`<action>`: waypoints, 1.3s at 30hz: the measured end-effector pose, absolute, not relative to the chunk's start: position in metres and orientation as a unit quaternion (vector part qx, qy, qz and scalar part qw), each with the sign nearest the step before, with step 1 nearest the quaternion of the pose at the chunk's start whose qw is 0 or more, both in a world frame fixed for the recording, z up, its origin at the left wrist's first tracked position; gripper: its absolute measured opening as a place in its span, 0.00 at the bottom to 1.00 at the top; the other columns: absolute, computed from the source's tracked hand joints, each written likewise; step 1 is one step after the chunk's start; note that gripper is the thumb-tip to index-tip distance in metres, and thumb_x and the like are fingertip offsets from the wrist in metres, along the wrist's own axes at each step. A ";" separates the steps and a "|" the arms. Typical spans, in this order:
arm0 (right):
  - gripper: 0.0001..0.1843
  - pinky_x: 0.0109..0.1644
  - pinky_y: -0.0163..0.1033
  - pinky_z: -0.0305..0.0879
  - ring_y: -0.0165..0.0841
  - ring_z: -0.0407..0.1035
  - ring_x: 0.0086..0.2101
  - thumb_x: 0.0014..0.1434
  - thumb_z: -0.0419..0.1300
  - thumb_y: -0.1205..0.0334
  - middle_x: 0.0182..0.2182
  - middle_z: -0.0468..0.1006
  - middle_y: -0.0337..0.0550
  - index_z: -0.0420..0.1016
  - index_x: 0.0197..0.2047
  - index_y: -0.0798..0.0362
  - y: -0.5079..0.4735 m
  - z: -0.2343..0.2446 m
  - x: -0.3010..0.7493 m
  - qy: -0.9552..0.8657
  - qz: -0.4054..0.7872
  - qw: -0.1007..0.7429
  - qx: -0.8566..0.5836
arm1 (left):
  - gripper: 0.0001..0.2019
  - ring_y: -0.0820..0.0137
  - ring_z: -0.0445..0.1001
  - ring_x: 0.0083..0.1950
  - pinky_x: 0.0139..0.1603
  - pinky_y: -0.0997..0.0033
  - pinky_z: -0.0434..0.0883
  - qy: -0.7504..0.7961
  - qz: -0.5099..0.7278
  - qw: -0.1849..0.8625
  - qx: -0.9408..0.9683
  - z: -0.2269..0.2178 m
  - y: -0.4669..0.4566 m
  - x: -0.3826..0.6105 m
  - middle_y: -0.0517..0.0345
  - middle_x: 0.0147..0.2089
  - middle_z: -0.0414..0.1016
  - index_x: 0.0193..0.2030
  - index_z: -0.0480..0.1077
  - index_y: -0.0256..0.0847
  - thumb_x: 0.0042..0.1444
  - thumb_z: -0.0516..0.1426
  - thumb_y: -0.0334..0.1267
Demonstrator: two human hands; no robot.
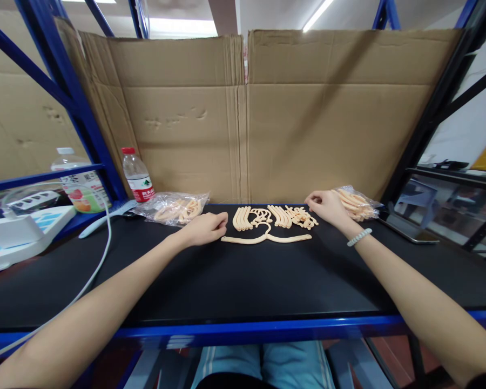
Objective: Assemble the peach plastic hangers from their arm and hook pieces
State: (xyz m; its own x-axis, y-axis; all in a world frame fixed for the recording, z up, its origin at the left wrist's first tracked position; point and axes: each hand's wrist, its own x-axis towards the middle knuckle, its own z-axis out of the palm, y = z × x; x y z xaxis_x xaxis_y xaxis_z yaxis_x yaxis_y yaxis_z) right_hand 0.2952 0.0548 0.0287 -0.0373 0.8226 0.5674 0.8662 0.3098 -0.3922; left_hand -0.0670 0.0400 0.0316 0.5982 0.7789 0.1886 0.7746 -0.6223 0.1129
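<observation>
A cream-coloured plastic clothes hanger (289,239), made of two arms and a hook, lies flat on the black tabletop with its hook pointing away from me. At its left tip is my left hand (206,229), fingers curled closed; whether they touch the tip or hold anything is hidden. My right hand (327,206) hovers beyond the hanger's right end with its fingers bent together, and I cannot make out anything in them. Behind the hanger are a left row of hanger arms (242,219), hooks (261,216), a right row of arms (281,216) and a loose pile of small pieces (303,218).
Clear plastic bags of cream parts lie at left (176,209) and right (356,203). A red-capped bottle (138,175) stands behind the left bag. Far left are a power strip (28,237) and white cable (105,243). Cardboard (328,119) walls the back.
</observation>
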 end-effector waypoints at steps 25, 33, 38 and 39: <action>0.11 0.28 0.34 0.58 0.32 0.68 0.24 0.51 0.54 0.68 0.22 0.77 0.43 0.78 0.28 0.56 0.056 0.022 0.291 -0.726 -0.049 0.374 -0.575 | 0.08 0.67 0.64 0.28 0.32 0.69 0.59 0.416 0.151 0.039 0.896 0.032 0.036 -0.064 0.58 0.26 0.69 0.25 0.58 0.41 0.53 0.43 0.37; 0.11 0.28 0.34 0.57 0.32 0.68 0.24 0.51 0.54 0.68 0.22 0.77 0.43 0.78 0.28 0.56 0.055 0.023 0.289 -0.729 -0.049 0.369 -0.575 | 0.06 0.66 0.65 0.28 0.34 0.67 0.62 0.432 0.161 0.004 0.888 0.031 0.035 -0.063 0.58 0.26 0.68 0.27 0.56 0.42 0.52 0.44 0.37; 0.11 0.28 0.34 0.57 0.31 0.67 0.23 0.51 0.54 0.68 0.21 0.76 0.42 0.77 0.27 0.56 0.054 0.023 0.287 -0.734 -0.053 0.365 -0.571 | 0.06 0.65 0.66 0.29 0.35 0.67 0.62 0.436 0.161 -0.009 0.886 0.029 0.036 -0.063 0.57 0.25 0.68 0.27 0.56 0.42 0.53 0.43 0.37; 0.11 0.28 0.34 0.57 0.31 0.67 0.23 0.51 0.54 0.68 0.21 0.76 0.42 0.77 0.27 0.56 0.054 0.023 0.287 -0.735 -0.054 0.364 -0.570 | 0.06 0.65 0.66 0.28 0.35 0.66 0.62 0.436 0.161 -0.011 0.885 0.029 0.037 -0.063 0.57 0.25 0.68 0.27 0.56 0.42 0.53 0.43 0.37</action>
